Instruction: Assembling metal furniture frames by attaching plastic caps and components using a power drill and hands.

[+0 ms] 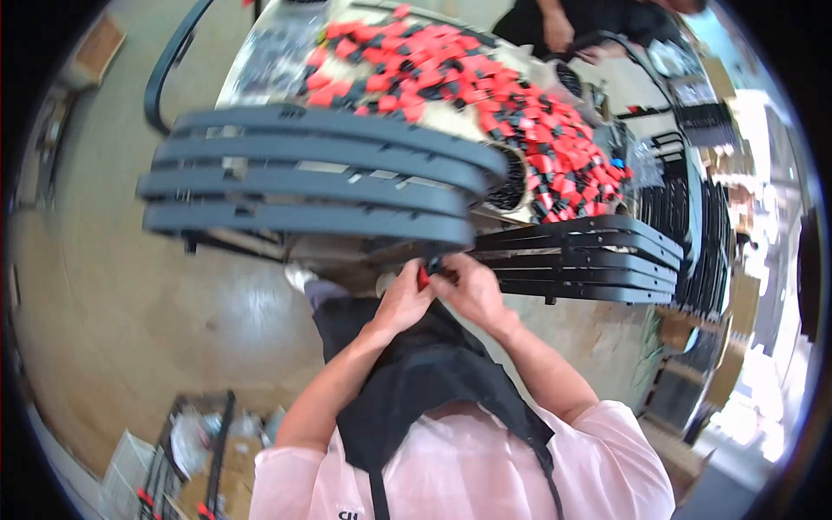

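In front of my apron, both hands meet just below the near edge of a stack of curved dark grey frames [303, 186]. My left hand [406, 302] is closed around a small red-and-black piece [423, 278], whose red side shows beside the thumb. My right hand [475, 293] is closed too, its fingertips pinched at a dark bit touching that piece; what exactly they grip is hidden. Loose red and black pieces [555, 156] cover much of the table beyond. To the right of my hands, several black frames [598, 260] lie stacked.
Across the table a person's hand [559, 33] works near another curved frame. A round container of black parts [510, 178] stands by the grey stack. More black frames [706, 234] stand at the right. At lower left is a rack with bags [191, 442]; concrete floor [251, 321] lies left.
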The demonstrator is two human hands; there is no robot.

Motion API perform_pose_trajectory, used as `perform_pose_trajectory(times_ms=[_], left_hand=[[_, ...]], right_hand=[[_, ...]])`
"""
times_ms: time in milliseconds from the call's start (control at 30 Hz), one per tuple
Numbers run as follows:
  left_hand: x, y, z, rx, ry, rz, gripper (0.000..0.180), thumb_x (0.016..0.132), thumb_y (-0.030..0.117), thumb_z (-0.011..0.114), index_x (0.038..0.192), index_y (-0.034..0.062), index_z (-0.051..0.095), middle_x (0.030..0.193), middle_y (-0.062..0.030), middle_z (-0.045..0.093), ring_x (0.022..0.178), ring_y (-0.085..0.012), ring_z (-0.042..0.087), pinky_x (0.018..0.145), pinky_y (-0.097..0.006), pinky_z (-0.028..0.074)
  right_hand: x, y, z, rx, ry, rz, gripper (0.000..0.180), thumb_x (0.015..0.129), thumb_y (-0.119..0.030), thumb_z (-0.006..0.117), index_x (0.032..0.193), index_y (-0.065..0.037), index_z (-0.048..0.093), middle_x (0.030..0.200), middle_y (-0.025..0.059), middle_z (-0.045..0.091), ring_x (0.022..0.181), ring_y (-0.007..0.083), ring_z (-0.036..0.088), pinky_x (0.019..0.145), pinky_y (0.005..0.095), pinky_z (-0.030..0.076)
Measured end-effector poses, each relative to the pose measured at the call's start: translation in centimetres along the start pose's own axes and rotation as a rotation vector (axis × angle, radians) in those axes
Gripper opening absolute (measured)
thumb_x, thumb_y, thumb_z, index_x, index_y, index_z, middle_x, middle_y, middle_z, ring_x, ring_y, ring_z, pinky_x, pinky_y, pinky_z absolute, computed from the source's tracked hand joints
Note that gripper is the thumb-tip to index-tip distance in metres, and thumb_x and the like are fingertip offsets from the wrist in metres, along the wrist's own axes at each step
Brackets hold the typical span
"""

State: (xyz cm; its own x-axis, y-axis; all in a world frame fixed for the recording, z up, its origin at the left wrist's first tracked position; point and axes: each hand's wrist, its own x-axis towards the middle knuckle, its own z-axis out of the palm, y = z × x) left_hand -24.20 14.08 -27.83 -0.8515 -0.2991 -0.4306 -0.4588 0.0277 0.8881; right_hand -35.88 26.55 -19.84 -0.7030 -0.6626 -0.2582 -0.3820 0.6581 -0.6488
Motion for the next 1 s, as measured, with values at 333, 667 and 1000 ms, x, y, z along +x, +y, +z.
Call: perform_pose_trajectory(times_ms=[333,667,1000], left_hand=[[-2.4,-1.7,-2.0,0.088,0.005,-0.115,0.053,0.105,0.021,0.066,0.152,-0.0005,0.053,0.138,-0.0191,0.071,0.127,-0.0282,0.069,0.111,-0.04,0.053],[2.0,-0.7,-10.7,0.274,0.322,-0.02,0.036,0.105,0.023,0.064,0.133,0.0007,0.07,0.127,-0.0199,0.076,0.119,-0.033,0.074,0.103,-0.042,0.056],[10.0,0.8,-25.1,1.273,0.887,0.577,0.031,0.102,0.024,0.061,0.124,0.006,0.072,0.116,-0.0168,0.075,0.11,-0.0385,0.07,0.096,-0.05,0.057]], right_hand=[[-1.5,3.2,3.9,0.028,0.246,-0.111,0.038,0.093,-0.023,0.08,0.112,-0.001,0.055,0.088,0.0232,0.069,0.076,0.044,0.071,0.071,0.0522,0.058],[-2.0,2.7,5.5,0.102,0.313,0.002,0.035,0.099,-0.022,0.075,0.12,-0.001,0.057,0.09,0.0245,0.071,0.081,0.0454,0.072,0.073,0.0548,0.057],[-3.0,-1.4,5.3,-0.005,0.437,0.059,0.033,0.104,-0.02,0.067,0.13,-0.002,0.059,0.09,0.0259,0.071,0.082,0.0472,0.071,0.073,0.0541,0.057]])
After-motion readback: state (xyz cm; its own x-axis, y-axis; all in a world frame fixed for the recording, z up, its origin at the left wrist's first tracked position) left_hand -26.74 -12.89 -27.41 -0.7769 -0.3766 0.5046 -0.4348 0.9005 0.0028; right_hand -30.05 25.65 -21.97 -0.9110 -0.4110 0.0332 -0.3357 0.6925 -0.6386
